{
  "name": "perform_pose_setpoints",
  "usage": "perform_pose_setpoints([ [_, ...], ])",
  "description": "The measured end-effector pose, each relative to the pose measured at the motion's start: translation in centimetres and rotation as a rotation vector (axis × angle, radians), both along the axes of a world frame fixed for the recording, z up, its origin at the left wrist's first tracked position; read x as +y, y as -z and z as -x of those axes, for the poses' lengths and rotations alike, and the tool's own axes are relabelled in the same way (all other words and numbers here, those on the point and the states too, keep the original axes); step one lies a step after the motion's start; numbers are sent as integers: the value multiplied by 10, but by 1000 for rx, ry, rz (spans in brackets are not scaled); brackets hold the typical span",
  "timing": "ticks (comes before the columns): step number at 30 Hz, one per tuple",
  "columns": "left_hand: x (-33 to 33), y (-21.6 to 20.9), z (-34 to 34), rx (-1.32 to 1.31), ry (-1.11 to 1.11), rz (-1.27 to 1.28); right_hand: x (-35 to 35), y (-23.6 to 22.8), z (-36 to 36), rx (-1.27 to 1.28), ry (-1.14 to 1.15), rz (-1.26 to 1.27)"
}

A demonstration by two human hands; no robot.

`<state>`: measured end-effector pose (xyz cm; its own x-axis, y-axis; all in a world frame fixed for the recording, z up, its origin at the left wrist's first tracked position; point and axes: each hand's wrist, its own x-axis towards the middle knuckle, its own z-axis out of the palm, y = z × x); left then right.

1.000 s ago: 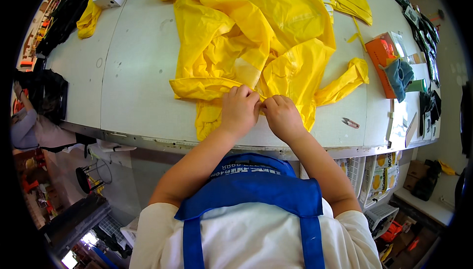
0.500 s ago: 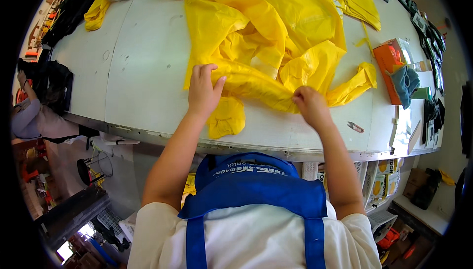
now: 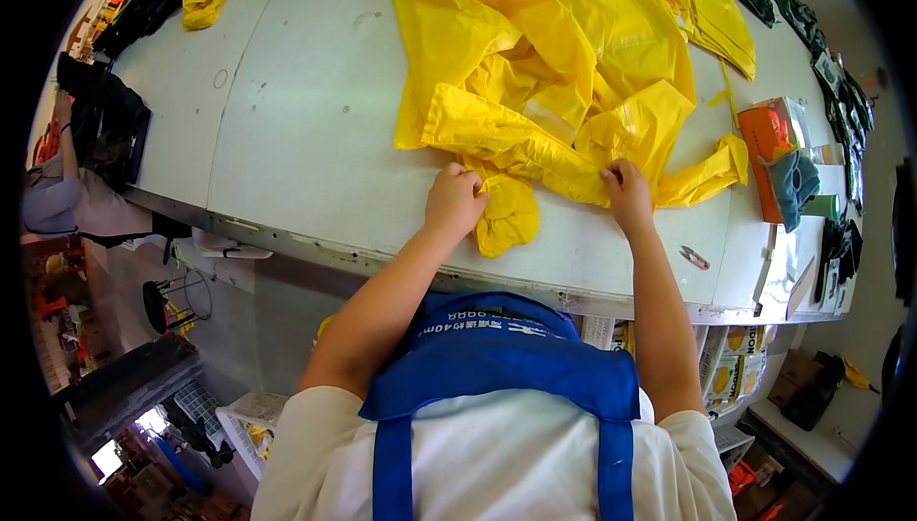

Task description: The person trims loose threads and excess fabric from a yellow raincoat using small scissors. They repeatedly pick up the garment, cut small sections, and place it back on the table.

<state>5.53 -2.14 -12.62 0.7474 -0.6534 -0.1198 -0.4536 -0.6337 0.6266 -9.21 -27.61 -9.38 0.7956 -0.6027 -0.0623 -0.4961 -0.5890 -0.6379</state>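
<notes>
The yellow garment (image 3: 559, 72) is lying rumpled on the tabletop (image 3: 306, 110), left hand (image 3: 456, 199) and right hand (image 3: 627, 194) each pinching its near side, well apart. I'd keep light, even tension between pinches and smooth creases gently, no yanking.

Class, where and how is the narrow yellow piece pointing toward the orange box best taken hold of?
Probably best pinched at the free end of the narrow yellow piece, from above and its near side. That end juts toward the orange box, its crumpled folds uncovered, while the other end meets the yellow garment.
</notes>
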Motion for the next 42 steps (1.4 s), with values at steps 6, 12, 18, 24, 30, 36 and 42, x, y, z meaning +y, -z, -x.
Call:
perform_pose_setpoints([
  [6, 42, -90, 9, 514, -22, 504, -68, 14, 159, -115, 559, 415],
  [12, 49, -148, 19, 1160, -199, 825, -61, 36, 246, 540, 365, 438],
  [18, 56, -146, 23, 1068, -66, 867, -89, 55, 288, -4, 759, -21],
  [24, 55, -161, 30, 999, -37, 804, 50, -82, 79, -416, 193, -355],
  [30, 62, -169, 32, 891, -64, 683, 144, -143, -23, -576, -580, 8],
  [36, 68, -169, 33, 795, -46, 681, 153, -148, -32, -514, -693, -59],
  [42, 75, -177, 33, 876, -45, 742, 134, -162, -17, -428, -466, -204],
])
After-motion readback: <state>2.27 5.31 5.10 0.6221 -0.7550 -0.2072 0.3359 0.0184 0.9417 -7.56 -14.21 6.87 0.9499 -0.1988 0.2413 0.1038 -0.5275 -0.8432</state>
